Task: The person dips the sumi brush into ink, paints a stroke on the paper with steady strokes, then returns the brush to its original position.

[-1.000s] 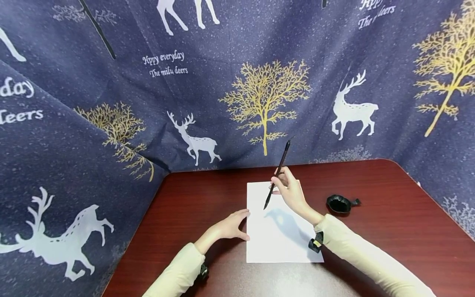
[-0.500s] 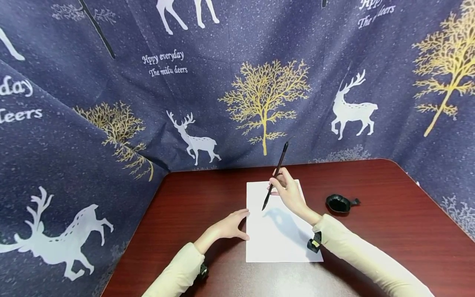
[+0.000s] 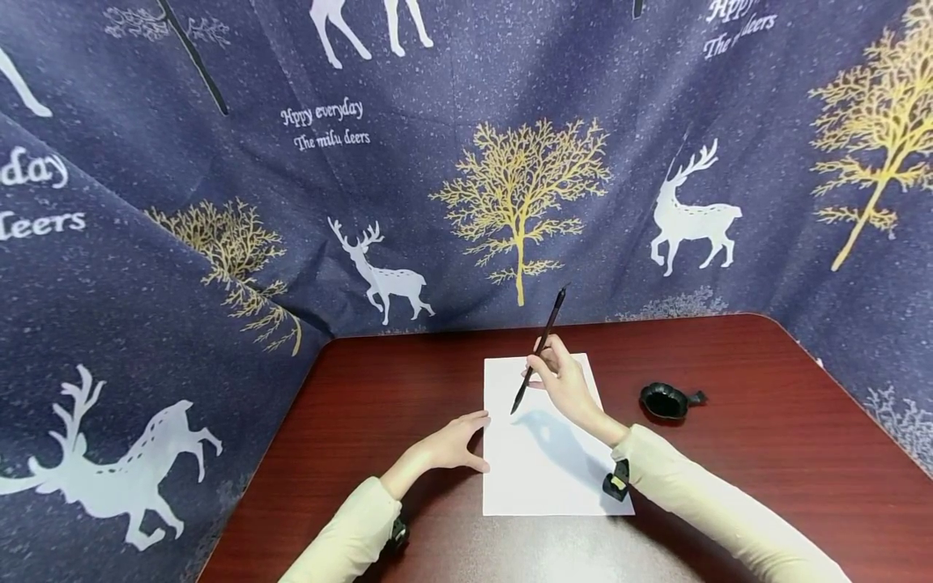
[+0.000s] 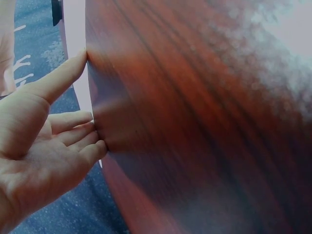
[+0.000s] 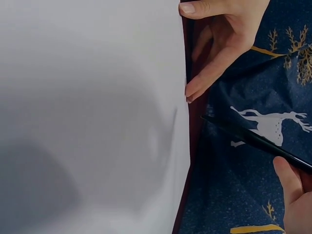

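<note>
A white sheet of paper (image 3: 525,486) lies on the table, with no marks that I can make out. My right hand (image 3: 572,389) pinches a dark, slender writing brush (image 3: 539,348) partway along its handle, tilted with its tip down over the sheet's left half. In the right wrist view, a gap separates the brush (image 5: 258,141) tip from its shadow on the paper (image 5: 97,73). Extended fingers and thumb of my left hand (image 3: 455,444) touch the sheet's left edge. The left wrist view shows that hand (image 4: 44,141) palm side, holding nothing.
To the right of the paper sits a small black dish (image 3: 665,401) with a short handle and something dark inside. The reddish-brown wooden table (image 3: 773,421) extends around the sheet. A blue cloth (image 3: 466,267) printed with deer and trees hangs behind and beside it.
My right hand and the brush have shifted slightly to the left and a little nearer. The left hand and the paper have stayed in place.
</note>
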`<state>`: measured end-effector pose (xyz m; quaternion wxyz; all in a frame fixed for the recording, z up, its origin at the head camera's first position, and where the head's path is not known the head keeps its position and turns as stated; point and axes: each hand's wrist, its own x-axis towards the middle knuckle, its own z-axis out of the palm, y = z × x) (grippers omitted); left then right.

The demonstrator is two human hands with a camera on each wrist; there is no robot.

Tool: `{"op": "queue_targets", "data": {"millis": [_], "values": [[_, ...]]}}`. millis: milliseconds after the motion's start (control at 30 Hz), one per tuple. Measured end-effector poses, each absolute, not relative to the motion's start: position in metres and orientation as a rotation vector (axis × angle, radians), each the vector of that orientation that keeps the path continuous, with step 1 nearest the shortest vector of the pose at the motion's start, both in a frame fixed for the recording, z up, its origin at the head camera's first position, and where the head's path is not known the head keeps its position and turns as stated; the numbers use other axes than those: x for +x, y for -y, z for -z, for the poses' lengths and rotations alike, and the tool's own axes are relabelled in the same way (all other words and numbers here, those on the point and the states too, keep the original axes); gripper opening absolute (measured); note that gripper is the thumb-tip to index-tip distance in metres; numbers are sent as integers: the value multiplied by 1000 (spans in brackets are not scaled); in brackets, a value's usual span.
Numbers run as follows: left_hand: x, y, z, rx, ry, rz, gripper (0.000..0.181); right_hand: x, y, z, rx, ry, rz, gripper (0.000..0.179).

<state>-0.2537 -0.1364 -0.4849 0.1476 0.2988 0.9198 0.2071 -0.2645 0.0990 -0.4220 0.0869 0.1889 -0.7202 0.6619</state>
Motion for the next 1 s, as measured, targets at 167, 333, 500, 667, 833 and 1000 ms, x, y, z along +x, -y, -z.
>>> {"op": "queue_targets", "data": {"millis": [167,333,500,667,833,1000], "values": [[-254,136,485,855,-2641,-594,82,-264,-99,424,536,2163,-1966,18],[-253,136,485,853,-2638,-598,82,-262,-99,426,536,2171,-1981,19],[-253,136,483,856,-2647,-590,81,-266,-99,433,536,2195,-1968,14],[-252,137,483,855,-2648,-599,81,-280,-101,454,529,2225,-1921,13],[-252,137,484,851,-2638,-606,81,-281,-101,459,554,2242,-1862,13],[-253,137,484,853,-2640,-604,81,-280,-100,458,559,2261,-1832,13]]}}
